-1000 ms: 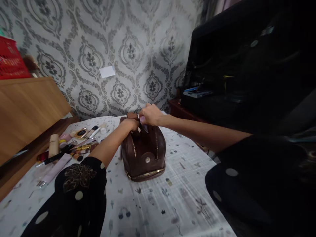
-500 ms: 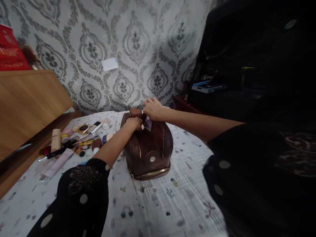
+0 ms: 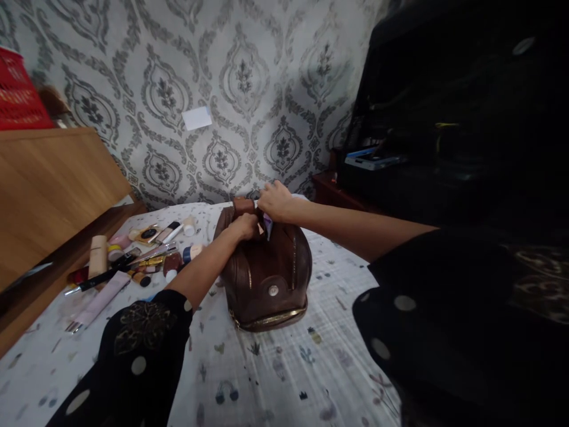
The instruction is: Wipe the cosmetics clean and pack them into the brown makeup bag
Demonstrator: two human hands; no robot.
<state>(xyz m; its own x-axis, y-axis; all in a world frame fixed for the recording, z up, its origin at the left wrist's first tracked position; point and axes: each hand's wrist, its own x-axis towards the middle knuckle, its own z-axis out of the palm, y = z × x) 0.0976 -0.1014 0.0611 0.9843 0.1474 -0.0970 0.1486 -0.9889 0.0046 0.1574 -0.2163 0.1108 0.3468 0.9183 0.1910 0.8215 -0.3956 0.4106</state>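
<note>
"Brown bag [image 3: 274,258]: where is it standing?"
"It's resting on the patterned cloth [image 3: 340,367], to the right of the cosmetics [image 3: 133,259]."
"And the hands?"
"Left hand [image 3: 246,226] and right hand [image 3: 276,202] are resting at its top, side by side. A small purple piece [image 3: 267,224] is showing just below the right one."
"Pinching it?"
"I can't tell: both hands' fingers are lying bent, their tips hiding from view."

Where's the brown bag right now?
In the head view, the brown bag sits near the middle on the white patterned cloth, with the left hand and right hand at its top and makeup to its left.
</note>
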